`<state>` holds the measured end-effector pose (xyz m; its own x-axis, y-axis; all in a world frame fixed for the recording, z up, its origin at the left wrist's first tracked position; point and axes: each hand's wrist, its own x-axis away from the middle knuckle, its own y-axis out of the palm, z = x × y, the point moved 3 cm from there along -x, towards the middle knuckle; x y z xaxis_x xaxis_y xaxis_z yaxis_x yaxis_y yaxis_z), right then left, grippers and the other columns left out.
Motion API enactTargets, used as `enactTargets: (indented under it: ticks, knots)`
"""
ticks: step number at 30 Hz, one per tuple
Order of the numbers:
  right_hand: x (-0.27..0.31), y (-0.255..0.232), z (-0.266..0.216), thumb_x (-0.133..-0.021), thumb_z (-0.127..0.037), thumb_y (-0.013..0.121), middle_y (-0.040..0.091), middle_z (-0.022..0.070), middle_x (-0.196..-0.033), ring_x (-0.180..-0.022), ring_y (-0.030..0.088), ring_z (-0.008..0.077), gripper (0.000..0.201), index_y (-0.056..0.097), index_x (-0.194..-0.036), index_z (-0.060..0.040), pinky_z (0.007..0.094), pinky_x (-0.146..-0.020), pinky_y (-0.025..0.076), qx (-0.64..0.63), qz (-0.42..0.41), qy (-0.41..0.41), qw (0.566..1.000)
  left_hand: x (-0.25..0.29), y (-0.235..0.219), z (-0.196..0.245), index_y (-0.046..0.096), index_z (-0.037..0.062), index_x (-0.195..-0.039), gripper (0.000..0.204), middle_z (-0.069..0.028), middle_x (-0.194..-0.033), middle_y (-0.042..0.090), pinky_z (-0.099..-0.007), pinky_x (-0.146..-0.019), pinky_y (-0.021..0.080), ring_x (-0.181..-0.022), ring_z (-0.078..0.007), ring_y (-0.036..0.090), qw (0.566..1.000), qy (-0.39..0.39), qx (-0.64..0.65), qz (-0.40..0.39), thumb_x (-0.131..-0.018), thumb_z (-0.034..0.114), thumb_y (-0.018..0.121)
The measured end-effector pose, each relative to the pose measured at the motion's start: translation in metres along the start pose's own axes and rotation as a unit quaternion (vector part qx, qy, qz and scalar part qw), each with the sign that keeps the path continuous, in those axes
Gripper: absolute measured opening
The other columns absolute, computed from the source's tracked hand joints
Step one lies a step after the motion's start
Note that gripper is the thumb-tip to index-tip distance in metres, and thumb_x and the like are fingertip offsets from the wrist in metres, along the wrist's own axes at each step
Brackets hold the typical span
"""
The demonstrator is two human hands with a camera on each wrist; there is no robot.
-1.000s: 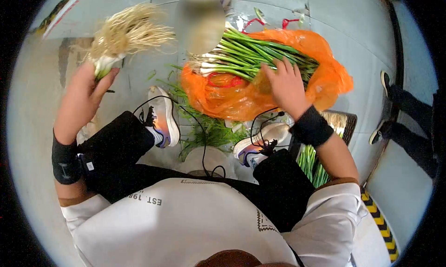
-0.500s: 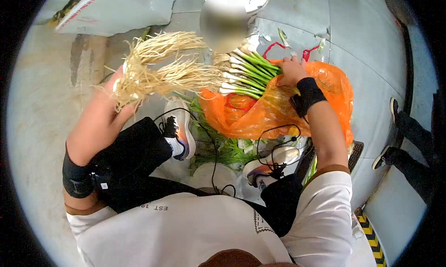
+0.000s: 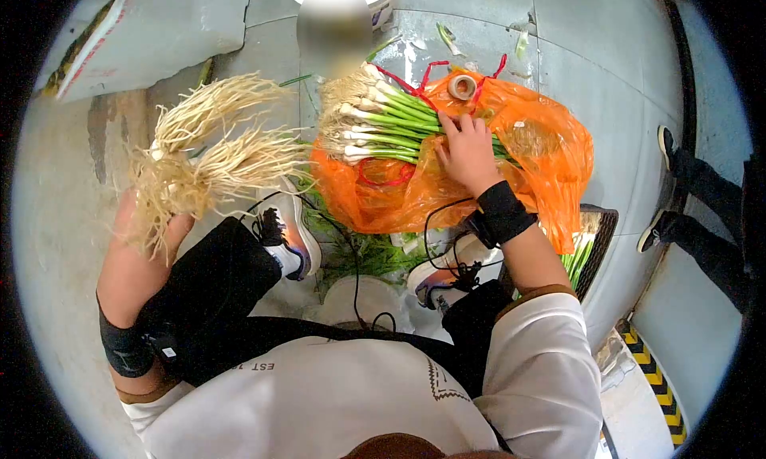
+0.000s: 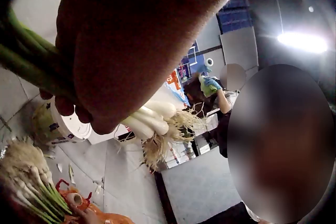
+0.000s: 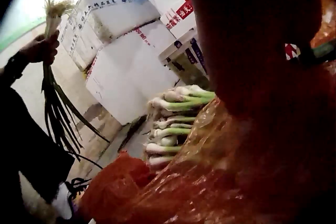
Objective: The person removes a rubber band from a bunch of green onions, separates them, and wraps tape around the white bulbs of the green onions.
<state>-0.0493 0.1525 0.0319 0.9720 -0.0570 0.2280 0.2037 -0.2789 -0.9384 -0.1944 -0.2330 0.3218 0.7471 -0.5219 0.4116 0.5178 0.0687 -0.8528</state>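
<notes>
My left hand (image 3: 142,234) grips a bunch of scallions by the stalks. Its long pale roots (image 3: 231,160) fan out to the right and partly hide the hand in the head view. The left wrist view shows the fingers curled round green stalks (image 4: 31,58), white bulbs (image 4: 152,120) sticking out beyond. My right hand (image 3: 471,153) lies over a pile of scallions (image 3: 391,124), fingertips on the green stalks. That pile sits on an orange plastic bag (image 3: 550,148), roots pointing left. Beyond the right fingertips is a roll of tape (image 3: 461,87).
Red ties (image 3: 423,76) lie at the bag's far edge. A white bucket (image 3: 383,0) stands beyond the pile, and white foam boxes (image 5: 128,69) stand to the left. Green trimmings (image 3: 367,255) litter the floor between the shoes. At right is a dark crate (image 3: 594,243) with more scallions.
The left hand has turned, swinging the roots toward the camera and right. My right hand moved right to the bag, then back left onto the stalks; the tape roll has come into sight.
</notes>
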Motion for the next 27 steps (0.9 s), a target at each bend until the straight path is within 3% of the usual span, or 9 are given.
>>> enactTargets:
  ticks: [6, 12, 16, 20, 23, 24, 25, 26, 27]
  knots:
    - [-0.038, -0.011, 0.047, -0.078, -0.043, 0.077, 0.058, 0.0237, -0.132, -0.12, 0.056, 0.0451, 0.081, 0.049, -0.144, -0.0054, 0.0445, -0.106, 0.045, -0.182, -0.068, 0.035, 0.98, 0.005, -0.002, 0.007, 0.065, 0.0011, -0.117, 0.029, -0.0213, -0.112, 0.064, -0.042, -0.088, 0.049, -0.103, -0.0395, 0.06, 0.999, 0.021, -0.047, -0.003, -0.09, 0.011, 0.071]
    - [-0.09, -0.042, 0.067, -0.078, -0.053, 0.079, 0.069, 0.0148, -0.112, -0.096, 0.065, 0.0206, 0.073, 0.063, -0.122, 0.0024, 0.0308, -0.087, 0.051, -0.425, -0.213, 0.208, 0.855, -0.012, -0.004, 0.029, 0.06, 0.0, -0.125, 0.035, -0.022, -0.114, 0.065, -0.0434, -0.089, 0.049, -0.103, -0.0414, 0.059, 0.998, 0.01, 0.045, -0.042, -0.091, 0.008, 0.068]
    - [-0.111, -0.001, 0.075, -0.08, -0.053, 0.073, 0.07, 0.0226, -0.117, -0.107, 0.07, 0.034, 0.067, 0.064, -0.12, 0.0, 0.0427, -0.089, 0.056, -0.079, -0.114, 0.288, 0.947, -0.004, -0.007, 0.03, 0.068, 0.0077, -0.12, 0.027, -0.0194, -0.116, 0.066, -0.0416, -0.086, 0.052, -0.101, -0.0369, 0.065, 0.998, 0.048, -0.032, -0.012, -0.095, 0.017, 0.065]
    - [-0.105, 0.007, 0.05, -0.085, -0.043, 0.065, 0.062, 0.0243, -0.127, -0.12, 0.061, 0.04, 0.057, 0.055, -0.132, -0.0119, 0.055, -0.097, 0.051, -0.009, -0.036, 0.373, 0.927, -0.012, -0.007, 0.049, 0.058, 0.0024, -0.129, 0.041, -0.0242, -0.12, 0.064, -0.0467, -0.096, 0.048, -0.112, -0.0444, 0.06, 0.992, 0.095, 0.077, 0.001, -0.089, 0.01, 0.067]
    - [-0.122, 0.042, 0.086, -0.095, -0.048, 0.054, 0.059, 0.0164, -0.14, -0.126, 0.059, 0.0326, 0.051, 0.06, -0.135, -0.016, 0.0545, -0.102, 0.048, -0.028, -0.159, 0.337, 0.928, -0.011, -0.006, 0.042, 0.053, 0.0006, -0.131, 0.046, -0.024, -0.122, 0.064, -0.0453, -0.094, 0.051, -0.111, -0.0405, 0.064, 0.983, 0.094, 0.152, -0.033, -0.088, 0.008, 0.067]
    - [-0.12, 0.051, 0.088, -0.094, -0.045, 0.053, 0.066, 0.0183, -0.13, -0.113, 0.066, 0.0317, 0.049, 0.067, -0.125, -0.0093, 0.0485, -0.098, 0.051, 0.047, -0.062, 0.089, 0.993, -0.008, -0.006, 0.043, 0.054, 0.0001, -0.129, 0.042, -0.0235, -0.117, 0.066, -0.045, -0.092, 0.052, -0.108, -0.0396, 0.065, 0.98, 0.128, 0.152, -0.016, -0.09, 0.01, 0.065]
    - [-0.107, -0.004, 0.045, -0.095, -0.056, 0.054, 0.061, 0.0134, -0.139, -0.119, 0.064, 0.0317, 0.057, 0.062, -0.135, -0.0168, 0.0484, -0.101, 0.05, -0.106, -0.109, 0.188, 0.97, -0.002, -0.002, 0.035, 0.054, 0.0019, -0.129, 0.038, -0.0234, -0.112, 0.067, -0.0452, -0.088, 0.053, -0.102, -0.0412, 0.066, 0.984, 0.088, 0.151, -0.031, -0.092, 0.011, 0.063]
    - [-0.114, 0.015, 0.055, -0.091, -0.058, 0.06, 0.065, 0.0179, -0.131, -0.113, 0.066, 0.0333, 0.063, 0.062, -0.132, -0.0112, 0.0484, -0.101, 0.05, 0.069, -0.059, 0.044, 0.995, 0.007, -0.011, 0.043, 0.054, 0.0048, -0.129, 0.036, -0.0235, -0.11, 0.067, -0.0463, -0.086, 0.053, -0.098, -0.0426, 0.065, 0.98, 0.143, 0.137, 0.024, -0.094, 0.013, 0.06]
    - [-0.099, -0.03, 0.055, -0.079, -0.047, 0.074, 0.066, 0.0205, -0.129, -0.108, 0.068, 0.0311, 0.08, 0.051, -0.142, -0.0042, 0.0431, -0.094, 0.053, -0.226, -0.154, 0.297, 0.915, 0.003, -0.011, 0.046, 0.053, 0.0069, -0.133, 0.038, -0.023, -0.107, 0.068, -0.0465, -0.084, 0.053, -0.096, -0.0427, 0.066, 0.977, 0.132, 0.165, -0.011, -0.096, 0.014, 0.059]
